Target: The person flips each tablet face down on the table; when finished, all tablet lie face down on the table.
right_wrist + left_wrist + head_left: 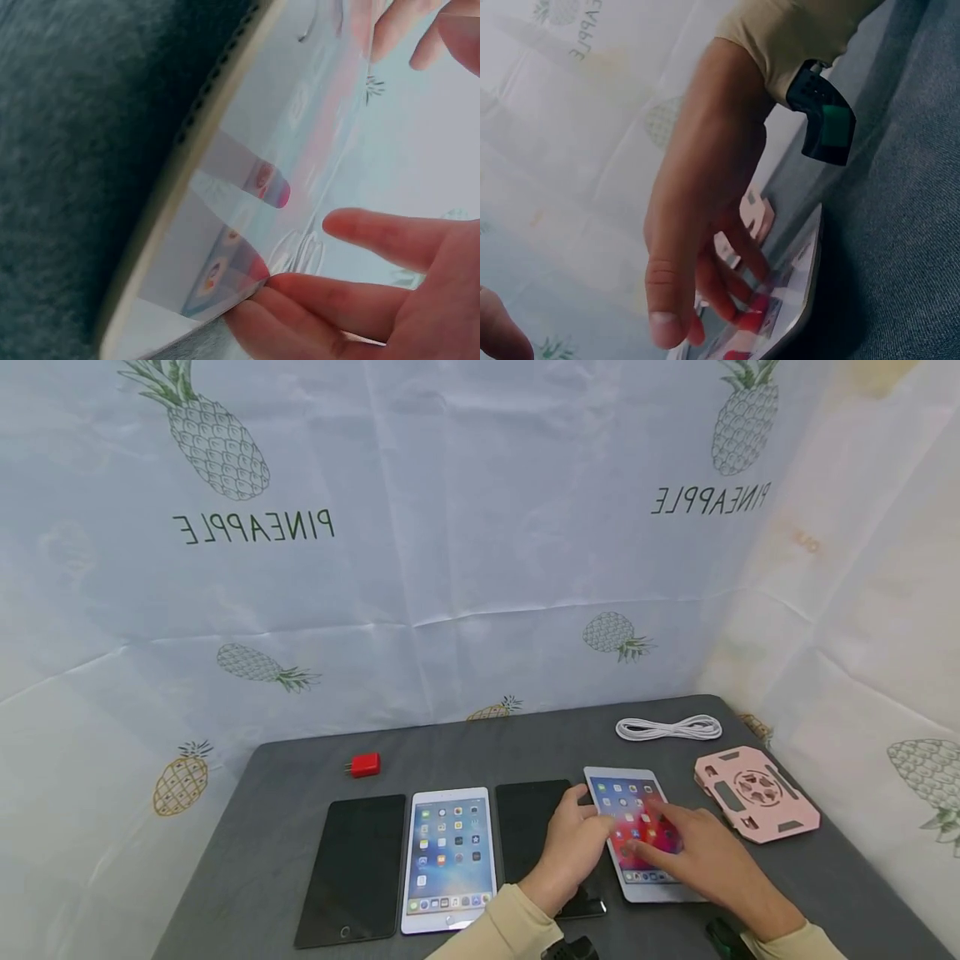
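Note:
A white-framed tablet (618,789) lies right of the table's middle, its screen lit red and blue with app icons. At its left edge is my left hand (572,839), thumb reaching over the screen's border and index finger beside the frame. My right hand (712,860) hovers over its right side, thumb and index finger apart. In the right wrist view, my right thumb (390,232) is raised off the glass while fingertips (274,281) meet the tablet's edge (142,259). From the left wrist, my right hand (705,172) appears above the screen (780,307).
Left of my hands lie a dark tablet (525,827), a lit white tablet (450,852) and another dark tablet (352,868). Behind are a red charger plug (365,765) and a coiled white cable (667,728). A pink plate with a fan-like grille (757,793) lies far right.

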A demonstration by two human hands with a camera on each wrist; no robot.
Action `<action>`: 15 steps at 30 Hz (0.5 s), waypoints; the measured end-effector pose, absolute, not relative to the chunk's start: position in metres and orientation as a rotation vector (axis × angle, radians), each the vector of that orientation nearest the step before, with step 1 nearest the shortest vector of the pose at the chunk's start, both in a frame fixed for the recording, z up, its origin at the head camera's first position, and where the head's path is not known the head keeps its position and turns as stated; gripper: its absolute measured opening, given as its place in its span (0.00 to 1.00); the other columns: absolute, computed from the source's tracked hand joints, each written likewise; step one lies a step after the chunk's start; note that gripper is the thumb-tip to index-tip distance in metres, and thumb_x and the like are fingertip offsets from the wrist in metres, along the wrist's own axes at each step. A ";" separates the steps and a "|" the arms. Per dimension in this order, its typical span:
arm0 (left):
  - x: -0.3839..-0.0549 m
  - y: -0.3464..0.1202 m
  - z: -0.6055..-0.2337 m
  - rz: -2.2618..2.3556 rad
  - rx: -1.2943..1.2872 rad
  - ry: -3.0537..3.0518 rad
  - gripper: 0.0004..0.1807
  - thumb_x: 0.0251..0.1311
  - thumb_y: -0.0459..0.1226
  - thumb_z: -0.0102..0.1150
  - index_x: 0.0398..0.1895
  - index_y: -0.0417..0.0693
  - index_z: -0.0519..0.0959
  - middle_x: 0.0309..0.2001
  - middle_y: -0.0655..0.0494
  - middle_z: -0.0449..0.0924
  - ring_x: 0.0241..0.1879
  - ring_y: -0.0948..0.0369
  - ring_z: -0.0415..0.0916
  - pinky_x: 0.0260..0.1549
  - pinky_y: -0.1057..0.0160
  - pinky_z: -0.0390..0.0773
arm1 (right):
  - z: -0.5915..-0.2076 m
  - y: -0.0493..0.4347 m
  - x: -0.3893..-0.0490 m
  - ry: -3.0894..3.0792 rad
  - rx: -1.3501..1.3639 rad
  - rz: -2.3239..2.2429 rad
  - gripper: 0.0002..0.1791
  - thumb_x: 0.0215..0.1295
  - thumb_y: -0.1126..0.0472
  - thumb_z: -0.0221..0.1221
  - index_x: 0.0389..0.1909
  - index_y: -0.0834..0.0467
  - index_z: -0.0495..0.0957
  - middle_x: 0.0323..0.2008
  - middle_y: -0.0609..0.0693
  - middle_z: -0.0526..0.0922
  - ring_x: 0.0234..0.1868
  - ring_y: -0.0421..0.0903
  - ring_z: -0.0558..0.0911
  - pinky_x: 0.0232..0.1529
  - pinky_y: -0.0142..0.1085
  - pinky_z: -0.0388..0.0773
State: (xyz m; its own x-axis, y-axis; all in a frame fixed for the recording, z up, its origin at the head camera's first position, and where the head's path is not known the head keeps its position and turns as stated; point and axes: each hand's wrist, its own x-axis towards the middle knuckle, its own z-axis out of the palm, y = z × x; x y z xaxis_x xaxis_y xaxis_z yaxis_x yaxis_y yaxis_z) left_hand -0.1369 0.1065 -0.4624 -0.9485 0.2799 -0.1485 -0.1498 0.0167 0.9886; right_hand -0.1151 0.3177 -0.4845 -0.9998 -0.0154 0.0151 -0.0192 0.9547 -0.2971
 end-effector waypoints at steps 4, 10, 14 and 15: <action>-0.139 0.107 -0.462 2.064 0.118 1.929 0.40 0.60 0.33 0.57 0.79 0.38 0.63 0.63 0.38 0.80 0.55 0.51 0.83 0.63 0.36 0.82 | -0.482 0.313 -0.116 -3.113 -0.004 0.491 0.58 0.60 0.20 0.63 0.76 0.61 0.74 0.63 0.67 0.85 0.57 0.67 0.84 0.54 0.67 0.85; -0.142 0.109 -0.461 2.140 0.064 1.775 0.45 0.51 0.29 0.50 0.80 0.32 0.61 0.64 0.35 0.76 0.53 0.48 0.81 0.49 0.40 0.88 | -0.479 0.306 -0.119 -3.162 -0.069 0.543 0.61 0.60 0.18 0.61 0.78 0.64 0.70 0.64 0.71 0.82 0.60 0.73 0.81 0.53 0.69 0.85; -0.143 0.108 -0.461 2.150 0.048 1.730 0.45 0.53 0.29 0.50 0.80 0.33 0.60 0.65 0.36 0.76 0.54 0.48 0.80 0.50 0.43 0.90 | -0.479 0.302 -0.120 -3.179 -0.093 0.565 0.63 0.59 0.18 0.62 0.79 0.64 0.68 0.66 0.72 0.81 0.60 0.72 0.80 0.51 0.68 0.86; -0.143 0.107 -0.461 2.148 0.053 1.725 0.45 0.53 0.29 0.50 0.81 0.33 0.60 0.65 0.37 0.76 0.54 0.49 0.80 0.50 0.44 0.90 | -0.479 0.301 -0.120 -3.181 -0.091 0.570 0.63 0.59 0.19 0.62 0.79 0.64 0.68 0.66 0.72 0.80 0.60 0.72 0.80 0.52 0.68 0.86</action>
State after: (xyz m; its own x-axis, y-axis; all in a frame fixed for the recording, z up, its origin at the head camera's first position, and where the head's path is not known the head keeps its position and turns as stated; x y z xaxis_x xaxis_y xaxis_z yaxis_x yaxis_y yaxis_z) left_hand -0.1433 0.1074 -0.4609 -0.9256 0.3170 -0.2068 -0.2704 -0.1715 0.9474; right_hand -0.1201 0.3015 -0.4786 -0.9943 0.0394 -0.0993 0.0715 0.9364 -0.3436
